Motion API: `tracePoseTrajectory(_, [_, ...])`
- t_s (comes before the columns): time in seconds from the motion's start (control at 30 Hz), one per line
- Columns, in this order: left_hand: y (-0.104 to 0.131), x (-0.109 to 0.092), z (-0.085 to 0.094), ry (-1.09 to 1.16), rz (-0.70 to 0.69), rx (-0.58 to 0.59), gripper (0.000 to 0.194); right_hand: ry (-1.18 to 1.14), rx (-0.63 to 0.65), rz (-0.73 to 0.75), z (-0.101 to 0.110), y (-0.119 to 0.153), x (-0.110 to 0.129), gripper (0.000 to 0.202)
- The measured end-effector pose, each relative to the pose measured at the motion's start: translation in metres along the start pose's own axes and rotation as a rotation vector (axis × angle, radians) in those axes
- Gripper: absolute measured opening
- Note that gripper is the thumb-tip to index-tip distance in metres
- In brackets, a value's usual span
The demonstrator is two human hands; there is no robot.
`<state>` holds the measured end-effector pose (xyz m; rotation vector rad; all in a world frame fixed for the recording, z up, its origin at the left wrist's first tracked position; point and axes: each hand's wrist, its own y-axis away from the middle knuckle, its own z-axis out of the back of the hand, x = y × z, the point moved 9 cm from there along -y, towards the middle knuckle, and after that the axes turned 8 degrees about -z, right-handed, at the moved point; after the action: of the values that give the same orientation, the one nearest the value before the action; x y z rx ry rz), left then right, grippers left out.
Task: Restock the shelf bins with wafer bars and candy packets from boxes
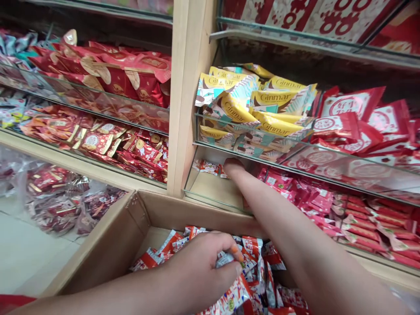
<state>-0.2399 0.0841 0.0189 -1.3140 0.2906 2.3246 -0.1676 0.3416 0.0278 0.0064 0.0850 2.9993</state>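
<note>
We have a cardboard box (105, 249) before us, with snack packets (229, 299) lying in it and our left hand (210, 258) over them. Behind the box, our right hand (233, 167) is in a lower compartment (213, 190), just beside small packets (208, 167) at its back. Above that compartment, Ginmar packets (274, 98) sit on a shelf (249, 156), other packets (341, 107) to their right. Left of these stands an upright divider (183, 100); beyond it, more shelves (82, 162) hold wrapped snacks (95, 142), and filled plastic bags (54, 205) lie below.
</note>
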Motion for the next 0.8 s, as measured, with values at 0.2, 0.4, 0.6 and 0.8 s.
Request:
tracePoseTrajectory(0.2, [0.001,-0.011,-0.001,0.005,-0.108,0.080,0.016,0.008,0.012,-0.047,-0.027,-0.032,-0.009,0.028])
tracePoseTrajectory(0.4, [-0.001,-0.018,-0.008,-0.043,-0.154,0.196,0.021,0.078,-0.016,-0.112,-0.029,-0.036,-0.026,0.030])
tracePoseTrajectory(0.6, [0.000,-0.018,-0.010,-0.033,-0.156,0.191,0.021,0.161,0.085,0.030,-0.043,-0.023,-0.009,0.029])
tracePoseTrajectory(0.8, [-0.001,-0.017,-0.011,-0.066,-0.197,0.259,0.019,0.224,0.181,0.279,-0.063,-0.013,0.028,0.026])
